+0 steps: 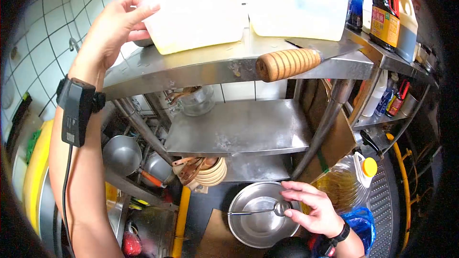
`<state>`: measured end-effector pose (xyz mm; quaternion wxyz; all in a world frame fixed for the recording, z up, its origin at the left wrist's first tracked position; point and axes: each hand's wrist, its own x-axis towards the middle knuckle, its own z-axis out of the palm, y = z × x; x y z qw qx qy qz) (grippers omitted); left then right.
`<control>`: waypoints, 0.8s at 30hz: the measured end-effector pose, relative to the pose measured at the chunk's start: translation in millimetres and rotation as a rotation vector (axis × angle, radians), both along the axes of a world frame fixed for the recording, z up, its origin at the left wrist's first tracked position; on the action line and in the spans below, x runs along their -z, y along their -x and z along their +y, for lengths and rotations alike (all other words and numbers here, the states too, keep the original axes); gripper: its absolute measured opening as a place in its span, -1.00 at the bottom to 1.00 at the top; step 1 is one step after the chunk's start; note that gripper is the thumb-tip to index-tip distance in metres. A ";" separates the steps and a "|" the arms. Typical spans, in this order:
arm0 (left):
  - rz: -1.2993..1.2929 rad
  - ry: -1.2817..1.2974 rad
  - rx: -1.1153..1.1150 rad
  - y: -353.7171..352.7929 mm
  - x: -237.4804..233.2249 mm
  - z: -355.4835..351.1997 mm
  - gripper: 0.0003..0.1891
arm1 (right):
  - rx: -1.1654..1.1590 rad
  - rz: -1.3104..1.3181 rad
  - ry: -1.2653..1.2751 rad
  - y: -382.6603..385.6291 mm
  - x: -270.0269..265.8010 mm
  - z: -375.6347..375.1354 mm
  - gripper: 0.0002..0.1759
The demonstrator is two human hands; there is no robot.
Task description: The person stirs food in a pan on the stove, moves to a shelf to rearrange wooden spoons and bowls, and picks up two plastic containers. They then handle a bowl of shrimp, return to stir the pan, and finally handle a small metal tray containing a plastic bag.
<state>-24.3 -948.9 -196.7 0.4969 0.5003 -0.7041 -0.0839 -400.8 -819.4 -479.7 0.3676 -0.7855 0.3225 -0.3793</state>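
My left hand [131,21] is at the left edge of a white plastic container [196,24] on the steel table, its thumb and fingers closed on the rim. A second white container [296,14] stands to the right of it. Over the table's front edge juts a knife's ringed wooden handle [289,64]. Low down, my right hand [311,205] holds a small metal spoon [282,208] between thumb and fingers, above a round steel bowl [260,239].
Sauce bottles [385,14] stand at the upper right. A glass jar [197,101] is on the steel shelf [239,126] below the tabletop. Pans [122,153] lie at lower left; an oil jug [342,181] stands at lower right.
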 end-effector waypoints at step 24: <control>0.085 0.030 0.025 -37.7 11.0 119.2 -0.80 | -0.348 -0.740 -0.317 -113.2 -89.5 -33.6 -0.43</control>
